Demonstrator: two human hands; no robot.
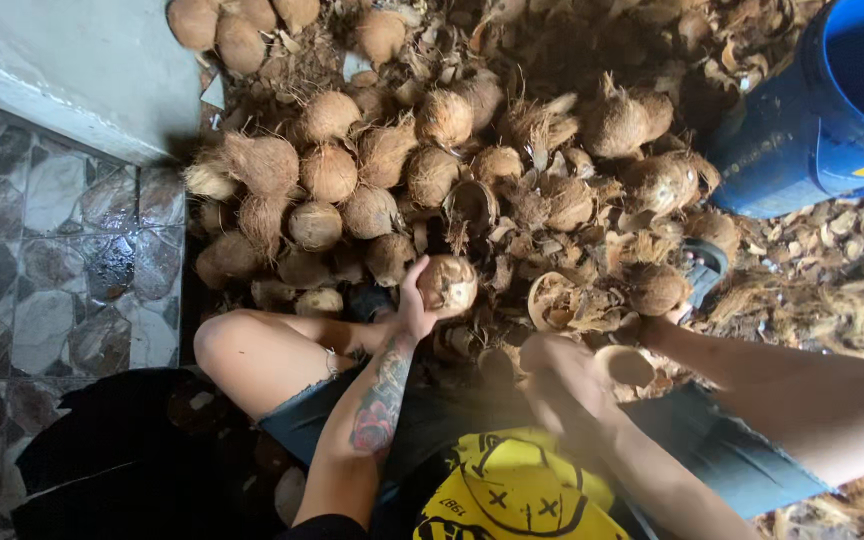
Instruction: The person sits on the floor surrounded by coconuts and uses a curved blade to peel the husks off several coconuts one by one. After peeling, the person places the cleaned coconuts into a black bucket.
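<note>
My left hand [415, 305] grips a brown husked coconut [447, 284], held up in front of my knees. My right hand [562, 375] is blurred, low near my lap, close to a broken coconut shell piece [624, 365]; whether it holds anything is unclear. A large pile of fibrous coconuts [372, 170] lies on the ground just beyond the held one.
A blue plastic barrel [822, 110] stands at the upper right. Husk scraps and shell pieces [812, 290] cover the ground on the right. Patterned floor tiles [52, 250] and a grey wall [72, 60] lie on the left. My bent knees flank the work spot.
</note>
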